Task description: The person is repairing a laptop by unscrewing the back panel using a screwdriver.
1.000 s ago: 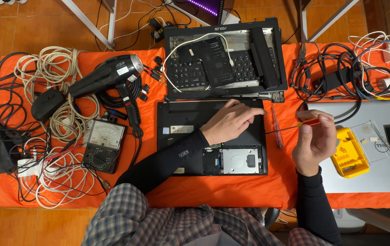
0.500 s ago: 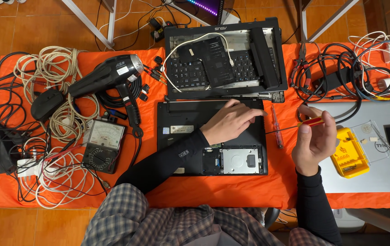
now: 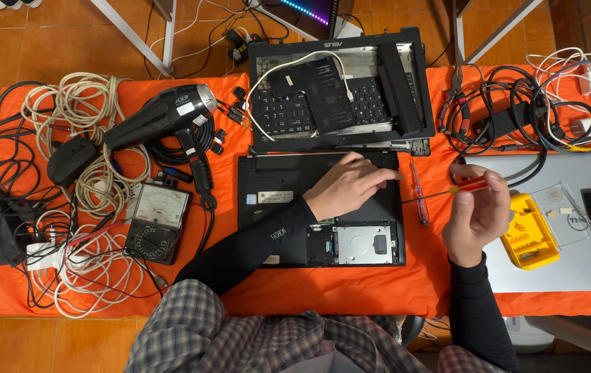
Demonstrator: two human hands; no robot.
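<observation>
Red-handled screwdriver sits pinched in the fingers of the right hand, its thin shaft reaching leftward from the grasp toward the edge of the overturned black laptop. On that laptop's underside the left hand rests flat, fingers loose and closed on nothing, just above the uncovered drive bay. Between the two hands a second screwdriver lies on the orange cloth. Right of the gripping hand, a yellow bit case rests on a silver laptop. Beyond the left hand lies a dismantled laptop with its keyboard exposed; farther to its left are a black hair dryer and an analog multimeter.
</observation>
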